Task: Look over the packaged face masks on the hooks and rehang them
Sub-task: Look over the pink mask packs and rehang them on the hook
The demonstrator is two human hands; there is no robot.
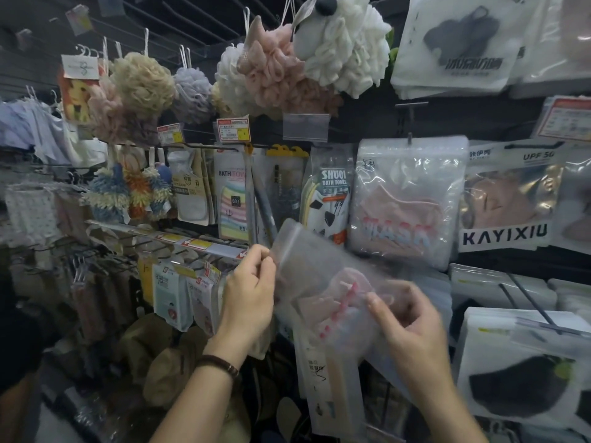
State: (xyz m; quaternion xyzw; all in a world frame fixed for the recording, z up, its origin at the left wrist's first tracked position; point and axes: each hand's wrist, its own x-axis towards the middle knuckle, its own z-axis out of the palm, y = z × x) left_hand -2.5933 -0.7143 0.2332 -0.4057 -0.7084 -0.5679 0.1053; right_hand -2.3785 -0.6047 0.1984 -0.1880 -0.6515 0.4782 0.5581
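A clear mask packet (315,282) with a pink mask and pink lettering is tilted in front of the rack, off any hook, blurred by motion. My left hand (248,292) grips its upper left edge. My right hand (407,318) pinches its right side. Behind it a matching pink "MASK" packet (407,203) hangs from a hook (409,123). A "KAYIXIU" mask packet (508,199) hangs to its right. A white packet with a black mask (524,375) is at lower right, and a grey-mask packet (460,43) at upper right.
Bath sponges (281,65) hang along the top. Bath towel packs (329,199) and mitts hang left of the masks. A price rail (179,239) with small packets below runs at left centre. Bare hook prongs (527,298) stick out at lower right.
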